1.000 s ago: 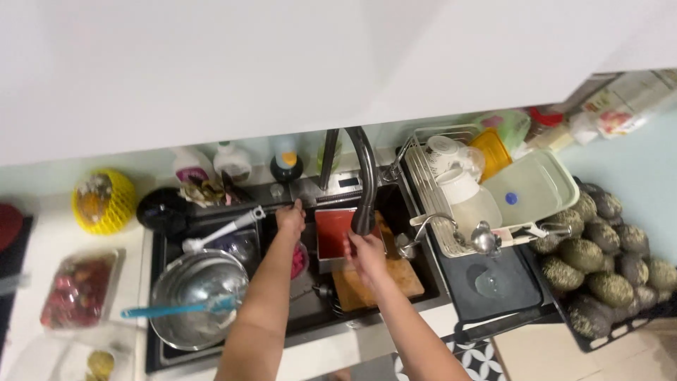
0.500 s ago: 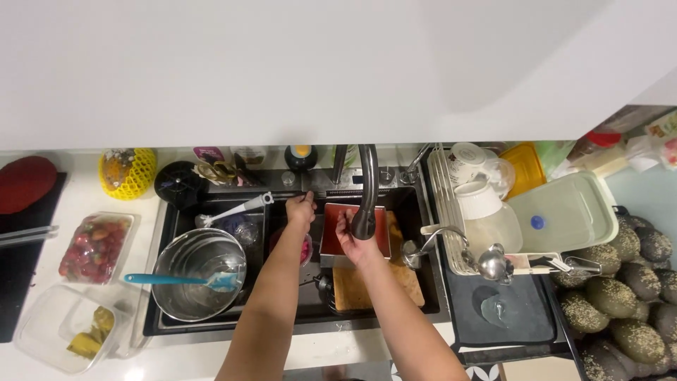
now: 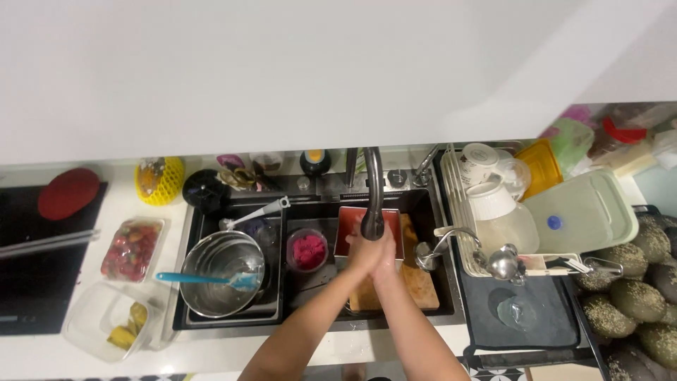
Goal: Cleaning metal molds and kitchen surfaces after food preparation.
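Observation:
My left hand (image 3: pixel 360 252) and my right hand (image 3: pixel 384 255) are pressed together palm to palm under the spout of the dark curved tap (image 3: pixel 372 192), over the black sink (image 3: pixel 307 319). Neither hand holds anything. Just beyond the hands sits a red rectangular tray (image 3: pixel 350 223), resting over a wooden cutting board (image 3: pixel 422 283). A small bowl of pink fruit (image 3: pixel 308 250) stands left of my hands.
A steel pot (image 3: pixel 220 279) with a blue spatula (image 3: pixel 201 279) fills the sink's left side. A dish rack (image 3: pixel 536 212) with cups and lids stands right. Food containers (image 3: pixel 132 247) and a black hob (image 3: pixel 32 282) lie left. Round seeded buns (image 3: pixel 627 293) sit far right.
My left hand has come off the area by the tap base and joined my right hand under the spout. The view has shifted slightly, showing more of the counter on the left.

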